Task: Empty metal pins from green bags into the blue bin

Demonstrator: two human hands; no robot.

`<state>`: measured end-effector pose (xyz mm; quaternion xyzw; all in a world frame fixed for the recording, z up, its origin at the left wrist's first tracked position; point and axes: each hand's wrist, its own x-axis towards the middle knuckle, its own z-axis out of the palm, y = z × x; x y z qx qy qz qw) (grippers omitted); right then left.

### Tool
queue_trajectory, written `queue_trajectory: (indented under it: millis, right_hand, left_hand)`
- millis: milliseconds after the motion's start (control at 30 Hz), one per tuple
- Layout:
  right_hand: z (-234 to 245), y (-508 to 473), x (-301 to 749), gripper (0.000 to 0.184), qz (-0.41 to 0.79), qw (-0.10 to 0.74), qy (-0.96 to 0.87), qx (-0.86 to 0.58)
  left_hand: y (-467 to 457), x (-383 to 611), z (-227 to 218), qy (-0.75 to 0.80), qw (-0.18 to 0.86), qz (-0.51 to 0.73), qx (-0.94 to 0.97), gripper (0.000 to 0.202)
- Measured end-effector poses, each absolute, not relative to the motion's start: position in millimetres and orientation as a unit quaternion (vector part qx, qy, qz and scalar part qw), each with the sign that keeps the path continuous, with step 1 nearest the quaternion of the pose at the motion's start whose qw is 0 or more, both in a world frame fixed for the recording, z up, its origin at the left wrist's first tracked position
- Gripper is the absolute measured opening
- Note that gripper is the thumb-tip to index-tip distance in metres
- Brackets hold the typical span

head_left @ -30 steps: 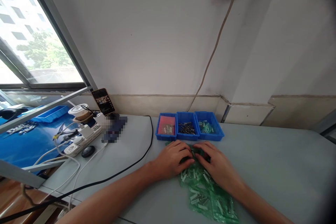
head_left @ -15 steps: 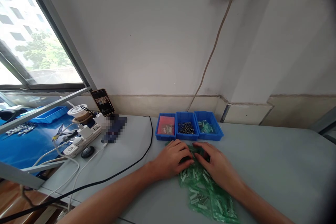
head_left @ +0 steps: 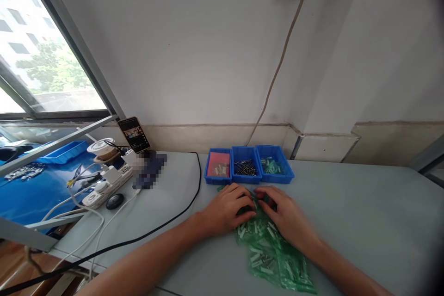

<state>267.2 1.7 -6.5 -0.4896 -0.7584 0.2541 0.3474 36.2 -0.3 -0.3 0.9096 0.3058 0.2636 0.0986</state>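
A translucent green plastic bag (head_left: pixel 265 261) lies on the grey table, with several small pale metal-looking pieces showing through it. My left hand (head_left: pixel 231 208) rests on the bag's upper left part, its fingers curled onto the plastic. From the other side my right hand (head_left: pixel 286 215) grips the upper right part, thumb and forefinger bent toward each other. The fingertips of both hands nearly meet over the bag, and what lies right beneath them is partly hidden. Just beyond stand three blue bins: one with a pink sheet (head_left: pixel 219 162), one with dark metal pins (head_left: pixel 245 168), one with greenish packets (head_left: pixel 269 165).
A black cable (head_left: pixel 180 215) crosses the table (head_left: pixel 364 222) left of my forearm. Farther left are a power strip (head_left: pixel 107 187), a black mouse (head_left: pixel 114 201), a propped phone (head_left: pixel 133 134) and a metal rail (head_left: pixel 58 143). The wall stands behind the bins.
The view has shifted very slightly. Both hands keep almost the same place and grip on the green bag.
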Motion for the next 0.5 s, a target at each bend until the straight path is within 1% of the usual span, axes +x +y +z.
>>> queue_trajectory:
  millis: [233,500]
  right_hand:
    - [-4.4,2.7,268.7,0.023,0.227,0.331,-0.777,-0.484]
    - [-3.7,2.0,269.7,0.014,0.205,0.293,-0.781,-0.511]
  left_hand:
    - [-0.1,36.6,-2.6,0.294,0.103,0.273,0.910,0.020]
    - [-0.9,37.0,-0.4,0.290,0.098,0.273,0.912,0.020]
